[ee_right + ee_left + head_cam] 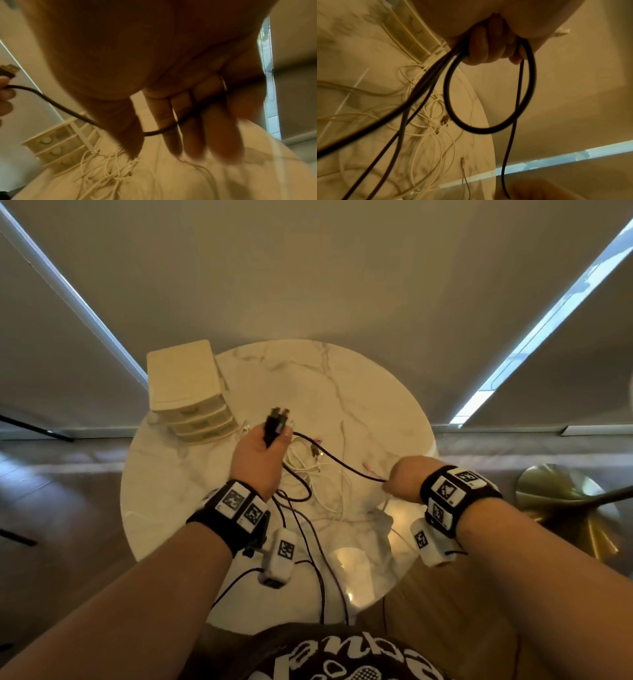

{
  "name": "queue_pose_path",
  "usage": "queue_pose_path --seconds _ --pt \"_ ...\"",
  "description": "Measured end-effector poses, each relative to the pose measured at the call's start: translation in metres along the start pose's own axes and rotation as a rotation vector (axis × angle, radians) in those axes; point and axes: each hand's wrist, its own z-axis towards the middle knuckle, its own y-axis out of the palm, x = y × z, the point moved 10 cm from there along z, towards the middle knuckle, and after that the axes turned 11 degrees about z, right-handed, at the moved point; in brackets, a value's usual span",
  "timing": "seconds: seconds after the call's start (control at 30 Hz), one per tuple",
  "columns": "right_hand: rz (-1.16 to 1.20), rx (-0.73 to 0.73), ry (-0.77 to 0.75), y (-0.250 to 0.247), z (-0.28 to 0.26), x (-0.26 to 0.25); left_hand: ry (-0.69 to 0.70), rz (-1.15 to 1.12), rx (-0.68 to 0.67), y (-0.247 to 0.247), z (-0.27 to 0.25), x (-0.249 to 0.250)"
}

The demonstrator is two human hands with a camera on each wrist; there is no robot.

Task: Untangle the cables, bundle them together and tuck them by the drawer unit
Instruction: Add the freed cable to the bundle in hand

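Note:
My left hand [270, 441] is raised over the round marble table [376, 405] and grips a bunch of black cables [419, 86] just below their plugs [279, 419]. One of them hangs below my curled fingers [481, 44] as a black loop [488, 130]. A single black cable [335, 462] runs taut from that hand to my right hand [394, 482], which holds it between thumb and fingers [188, 128]. A tangle of white cables [317, 474] lies on the table between my hands. The cream drawer unit [188, 392] stands at the table's back left.
A pink-tipped cable [368, 465] lies near my right hand. Black cable ends trail over the table's near edge [322, 594] towards my lap. A gold lamp base [565, 508] sits on the floor to the right. Blinds and window strips are behind the table.

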Motion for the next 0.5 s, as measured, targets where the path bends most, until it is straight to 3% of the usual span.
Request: queue_pose_path --seconds 0.07,0.17,0.23,0.3,0.43,0.5 --pt "0.070 0.020 -0.089 0.006 0.001 -0.013 0.059 0.105 -0.049 0.016 -0.005 0.009" --pt "0.318 0.181 -0.431 -0.013 -0.027 -0.072 0.159 0.150 -0.180 0.037 -0.014 0.021" --pt "0.371 0.250 -0.530 -0.022 -0.037 -0.098 0.204 0.184 -0.240 0.047 -0.017 0.025" --pt "0.374 0.213 -0.502 -0.014 -0.034 -0.107 0.161 0.100 -0.197 0.041 -0.015 0.024" --pt "0.078 0.010 -0.297 0.024 -0.011 -0.079 -0.092 -0.358 -0.143 0.027 -0.008 0.007" --pt "0.190 0.005 -0.303 0.020 -0.011 -0.078 -0.099 -0.400 -0.176 0.027 -0.011 0.012"
